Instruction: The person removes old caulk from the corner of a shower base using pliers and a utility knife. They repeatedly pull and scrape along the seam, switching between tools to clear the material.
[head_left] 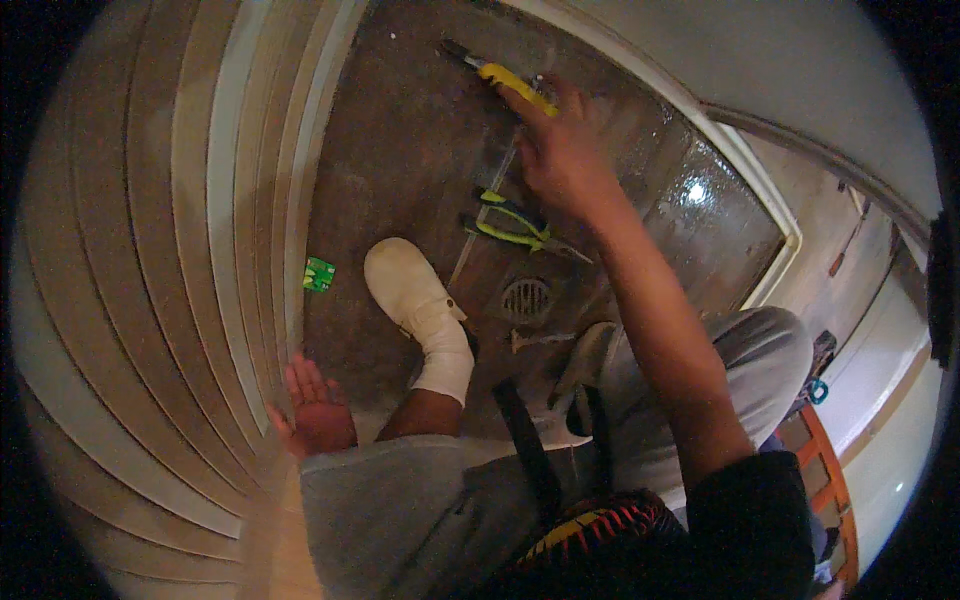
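Note:
My right hand (pixel 568 150) reaches far over the dark wet floor, its fingers closed on the rear end of a yellow-handled tool (pixel 515 87). The tool's dark, narrow end points to the far left; its exact kind is unclear. Below that hand lies a pair of pliers (pixel 515 232) with green and black handles, the jaws toward the right. My left hand (pixel 320 415) is held low beside the ribbed wall, palm showing and fingers spread, with nothing in it.
A round floor drain (pixel 526 297) lies nearer than the pliers, with a small hammer-like tool (pixel 540 340) just below it. A green packet (pixel 318 274) sits against the ribbed wall (pixel 235 200) on the left. A pale raised edge (pixel 775 260) bounds the floor at right.

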